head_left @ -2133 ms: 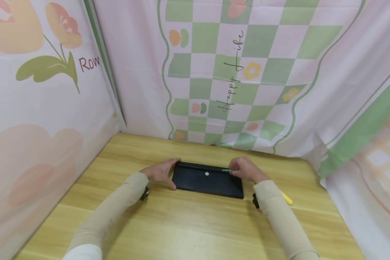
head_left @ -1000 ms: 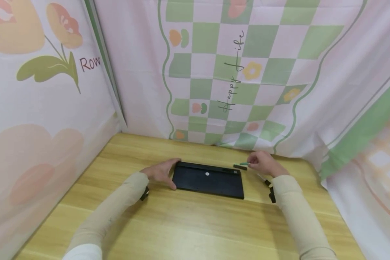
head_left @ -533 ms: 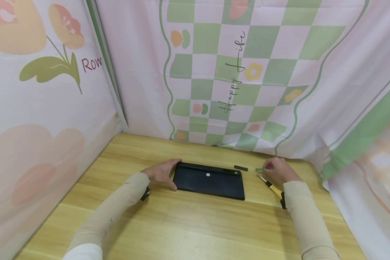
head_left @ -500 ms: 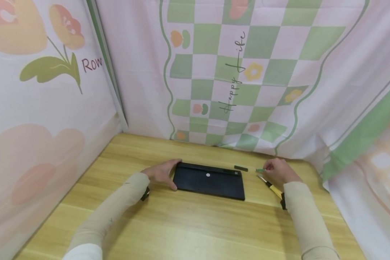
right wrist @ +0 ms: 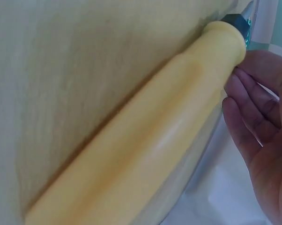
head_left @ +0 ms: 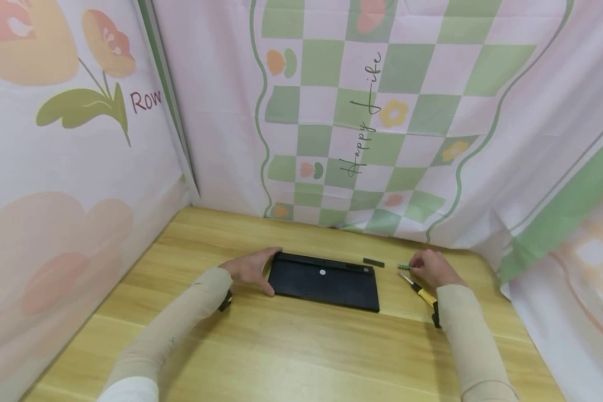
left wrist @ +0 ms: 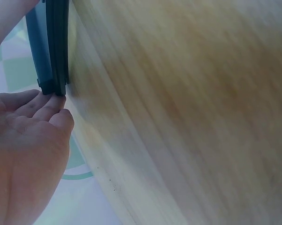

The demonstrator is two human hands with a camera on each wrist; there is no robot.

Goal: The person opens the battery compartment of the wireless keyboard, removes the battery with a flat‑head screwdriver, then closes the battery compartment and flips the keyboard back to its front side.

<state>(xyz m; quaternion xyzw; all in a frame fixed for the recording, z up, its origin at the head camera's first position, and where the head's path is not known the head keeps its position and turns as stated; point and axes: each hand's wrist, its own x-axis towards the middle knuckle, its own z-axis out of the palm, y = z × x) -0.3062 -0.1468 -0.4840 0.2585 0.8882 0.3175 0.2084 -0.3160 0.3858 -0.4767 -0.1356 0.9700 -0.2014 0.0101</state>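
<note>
A flat black device [head_left: 326,293], like an upturned keyboard, lies on the wooden table [head_left: 291,346]. It has a raised far edge and a small round white mark. My left hand [head_left: 251,271] holds its left end, thumb at the near corner and fingers at the far one. In the left wrist view, fingertips touch the end of the black device [left wrist: 56,51]. To the right, my right hand [head_left: 432,268] pinches a small green battery [head_left: 403,267] low over the table. A screwdriver with a yellow handle [head_left: 426,296] lies beside that hand, its shaft pointing far left.
Between the device and the right hand lies a short dark strip [head_left: 373,262], like a battery cover. A patterned curtain [head_left: 331,184] hangs along the table's far edge. Another printed cloth [head_left: 70,223] closes off the left side.
The right hand has moved from the device's far right edge out to the right with the battery, then slightly nearer. The strip and screwdriver shaft have come into view. The left hand stays put.
</note>
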